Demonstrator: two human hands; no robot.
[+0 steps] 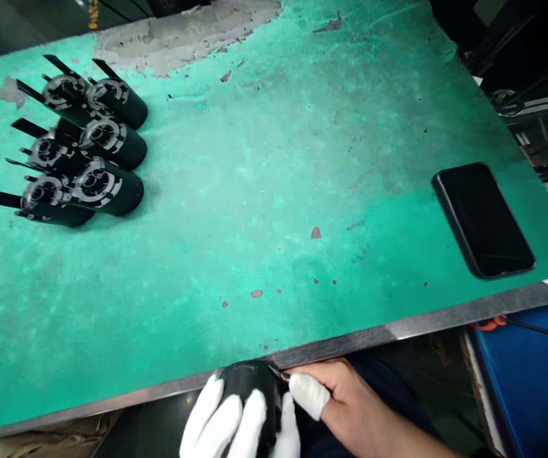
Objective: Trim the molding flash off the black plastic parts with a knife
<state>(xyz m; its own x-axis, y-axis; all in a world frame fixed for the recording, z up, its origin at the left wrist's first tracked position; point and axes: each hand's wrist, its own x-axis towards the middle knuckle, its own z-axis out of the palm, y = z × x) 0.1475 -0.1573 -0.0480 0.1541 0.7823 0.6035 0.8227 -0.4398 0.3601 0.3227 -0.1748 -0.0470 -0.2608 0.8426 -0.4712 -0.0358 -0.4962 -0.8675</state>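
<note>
At the near edge of the green-topped, grey-bordered bench [254, 159], a black, rounded, plastic-looking housing [249, 371] is held by the left hand [238, 427], its white-covered fingers curled closely round the wall. In the right hand [352, 404], a thin, pointed, metal-looking tool [279, 374] is pinched between forefinger and thumb, the latter capped by a white finger cover [308, 393]; whether the housing is touched by the tip cannot be told. For clean work, the housing should be braced firmly, fingertips should be placed outside the tool's line, and light, short strokes are to be preferred, lest the wall be gouged. Toward the far left corner, six black cylindrical parts with flat jutting tabs [128, 149] are grouped; by the right edge a black rectangular phone [486, 219] is laid.
</note>
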